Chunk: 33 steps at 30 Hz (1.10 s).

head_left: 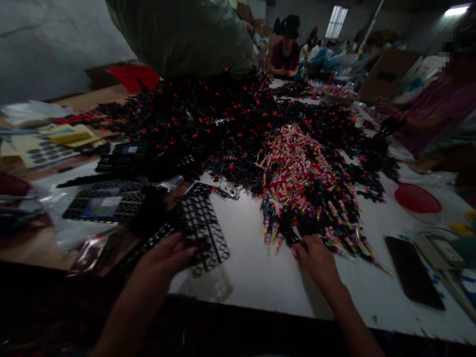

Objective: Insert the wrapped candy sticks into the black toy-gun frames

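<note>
My left hand [163, 260] is closed on the lower left edge of a black perforated plastic tray [203, 225], tilted above the white table. At the near edge of a heap, my right hand [315, 255] pinches a black toy gun [288, 225]. A coloured tube end [295, 254] shows by its fingertips; the exact grip is partly hidden. Beside that hand lie several toy guns with candy-coloured tubes [273, 238]. Behind them rises a pile of pink and yellow tubes [293, 166], against a large mass of black toy parts with orange tips [208, 114].
More black trays with a printed card [102, 206] lie at left, near clear plastic wrap [55, 213]. On the right are a red dish [418, 198], a dark phone [414, 270] and a grey device [441, 250]. Two people [285, 52] sit across and at right.
</note>
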{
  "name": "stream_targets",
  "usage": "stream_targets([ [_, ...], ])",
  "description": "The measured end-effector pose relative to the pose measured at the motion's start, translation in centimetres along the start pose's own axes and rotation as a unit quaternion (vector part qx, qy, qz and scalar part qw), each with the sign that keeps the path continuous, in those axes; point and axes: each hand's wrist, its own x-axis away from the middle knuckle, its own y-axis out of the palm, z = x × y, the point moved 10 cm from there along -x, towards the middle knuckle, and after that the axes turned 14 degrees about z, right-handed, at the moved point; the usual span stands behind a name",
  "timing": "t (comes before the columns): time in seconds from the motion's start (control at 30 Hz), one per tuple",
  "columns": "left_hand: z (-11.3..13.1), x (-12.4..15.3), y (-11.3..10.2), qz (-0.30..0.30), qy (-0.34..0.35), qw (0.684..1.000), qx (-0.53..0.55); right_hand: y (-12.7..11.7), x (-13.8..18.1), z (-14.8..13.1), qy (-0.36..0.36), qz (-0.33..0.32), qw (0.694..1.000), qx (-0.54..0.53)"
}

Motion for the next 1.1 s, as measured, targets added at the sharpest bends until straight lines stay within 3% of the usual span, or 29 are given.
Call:
stream_targets([
  [0.07,-2.7,3.6,6.6,-0.093,-0.102,0.985,0.101,-0.4,-0.2,0.0,0.007,0.015,0.999,-0.031],
  [0.1,-3.7,5.0,8.7,-0.109,-0.129,0.978,0.123,-0.5,-0.3,-0.1,0.015,0.020,0.998,-0.054],
  [0.17,-5.2,6.8,10.7,-0.106,-0.138,0.977,0.126,-0.2,-0.4,-0.3,0.038,0.014,0.992,-0.122],
  [0.27,-6.2,8.2,10.1,-0.068,-0.077,0.993,0.056,0.9,-0.4,-1.9,0.069,-0.017,0.961,-0.266],
  [0.37,-5.3,9.2,8.7,-0.040,0.048,0.994,-0.089,2.4,-0.3,-5.2,0.066,-0.072,0.914,-0.394],
  [0.5,-2.8,9.1,7.8,0.056,0.248,0.938,-0.236,4.5,-0.3,-9.3,0.043,-0.132,0.881,-0.452],
  [0.63,-1.5,8.8,10.9,0.047,0.414,0.864,-0.283,6.3,-0.9,-11.3,0.052,-0.145,0.871,-0.467],
  [0.73,-1.3,8.7,12.1,0.071,0.454,0.832,-0.310,7.8,-1.3,-12.7,0.071,-0.178,0.843,-0.503],
  [0.87,-1.0,9.0,11.9,0.095,0.457,0.833,-0.298,9.1,-1.7,-14.8,0.073,-0.208,0.798,-0.561],
  [0.9,-1.0,9.1,11.7,0.095,0.457,0.836,-0.288,9.3,-1.6,-15.4,0.060,-0.217,0.798,-0.559],
  [0.97,-0.9,9.3,11.4,0.097,0.461,0.840,-0.268,9.5,-1.7,-16.1,0.024,-0.210,0.825,-0.525],
  [1.1,-1.2,9.5,11.1,0.105,0.466,0.839,-0.258,7.7,-2.7,-16.3,-0.084,-0.076,0.917,-0.383],
])
